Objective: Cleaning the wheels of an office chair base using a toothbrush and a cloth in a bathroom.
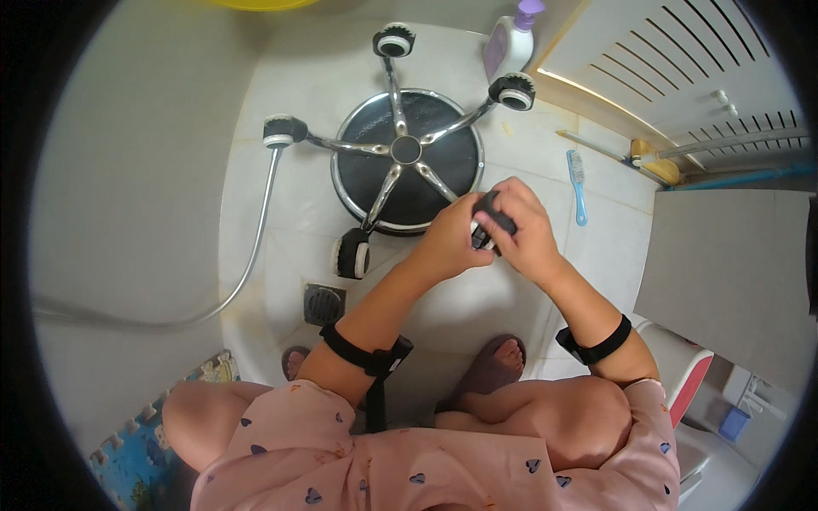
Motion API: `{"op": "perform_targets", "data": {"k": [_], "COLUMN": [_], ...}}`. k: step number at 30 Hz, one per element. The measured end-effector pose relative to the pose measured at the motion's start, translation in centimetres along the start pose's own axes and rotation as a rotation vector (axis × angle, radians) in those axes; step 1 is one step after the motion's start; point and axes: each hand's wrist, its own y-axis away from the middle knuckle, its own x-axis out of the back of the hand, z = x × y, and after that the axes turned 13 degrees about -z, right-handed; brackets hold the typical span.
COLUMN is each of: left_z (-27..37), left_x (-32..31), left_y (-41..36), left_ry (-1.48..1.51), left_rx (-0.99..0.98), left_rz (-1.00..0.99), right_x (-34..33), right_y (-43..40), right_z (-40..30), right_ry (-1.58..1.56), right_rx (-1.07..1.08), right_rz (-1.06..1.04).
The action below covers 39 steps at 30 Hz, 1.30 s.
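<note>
An upturned rolling stool lies on the tiled floor, its round black seat (364, 174) down and its chrome five-arm base (406, 151) on top. Casters in black and white show on the arms, such as the lower-left caster (352, 253). My left hand (455, 236) is closed around the lower-right caster (480, 236) at the end of its arm. With its fingers and thumb, my right hand (521, 223) grips a dark grey piece (501, 214) pressed against that caster. Whether this piece is a cloth, a sponge or part of the caster, I cannot tell.
A blue-handled brush (578, 191) lies on the floor at right. A white pump bottle (509, 48) stands near the slatted cabinet (677, 57). A shower hose (259, 236) runs down past the left caster. The floor drain (324, 304) is left of my forearm; a squeegee (658, 163) lies at right.
</note>
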Motion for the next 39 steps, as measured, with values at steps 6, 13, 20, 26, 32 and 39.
{"op": "perform_targets", "data": {"k": [6,13,20,26,32,39], "left_z": [-0.8,1.7,5.9,5.2,4.4,2.6], "left_x": [0.5,1.6,4.8,5.2,3.9,0.7], "left_y": [0.4,0.3,-0.6,-3.3,-4.2,-2.0], "left_ry": [-0.123,-0.128,-0.255,-0.341,-0.259,-0.403], "left_rx": [-0.046,-0.077,-0.040,-0.038,0.035,0.125], "left_rz": [0.002,-0.019,0.085,0.174,0.219,-0.025], "right_x": [-0.2,1.0,5.1,6.3,3.5,2.8], "right_y": [-0.9,0.3,-3.9,-9.2,-7.1,-6.6], "right_z": [0.9,3.5,6.6,10.5,8.6,6.9], "right_ry": [-0.190,-0.408,0.101,-0.415,-0.349,-0.288], "right_rx": [-0.393,-0.612,-0.370,-0.478,-0.423,-0.514], "right_rz": [-0.018,0.194,0.369,0.226,0.080,0.313]}}
